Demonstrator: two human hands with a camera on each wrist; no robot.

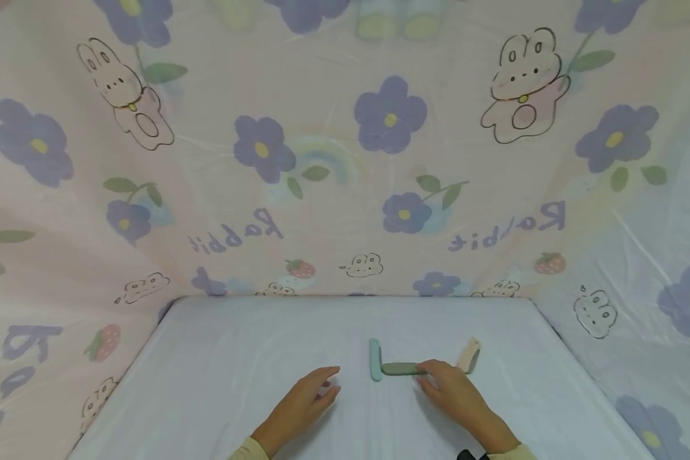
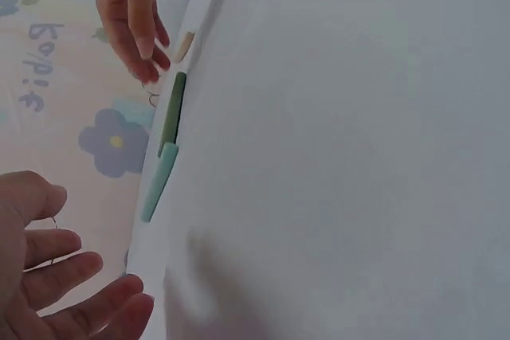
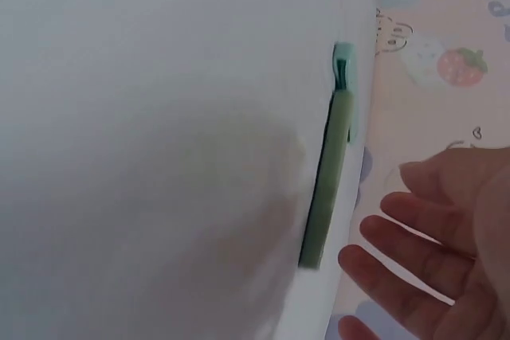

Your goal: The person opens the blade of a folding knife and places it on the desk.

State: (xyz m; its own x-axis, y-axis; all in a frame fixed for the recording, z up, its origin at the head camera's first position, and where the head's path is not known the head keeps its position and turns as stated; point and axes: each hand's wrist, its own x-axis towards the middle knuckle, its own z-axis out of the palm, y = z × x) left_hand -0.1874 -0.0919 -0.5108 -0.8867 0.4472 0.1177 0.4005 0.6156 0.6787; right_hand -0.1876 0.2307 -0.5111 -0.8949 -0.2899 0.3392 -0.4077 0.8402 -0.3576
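Three slim, bar-shaped pieces of unclear kind lie on the white-covered table. The teal one [image 1: 375, 361] points away from me, and the green one [image 1: 399, 368] lies crosswise with its left end against it. A beige piece [image 1: 469, 352] lies slanted at the right, partly behind my right hand [image 1: 454, 390]. That hand hovers by the green piece's right end. The right wrist view shows its fingers [image 3: 418, 256] spread, apart from the green piece. My left hand [image 1: 301, 399] is held to the left of the teal piece, fingers loosely bent, holding nothing.
A white cloth [image 1: 253, 338] covers the table. Curtains [image 1: 333, 76] printed with rabbits, purple flowers and strawberries hang behind it and along both sides. Something black [image 1: 466, 455] sits at my right wrist.
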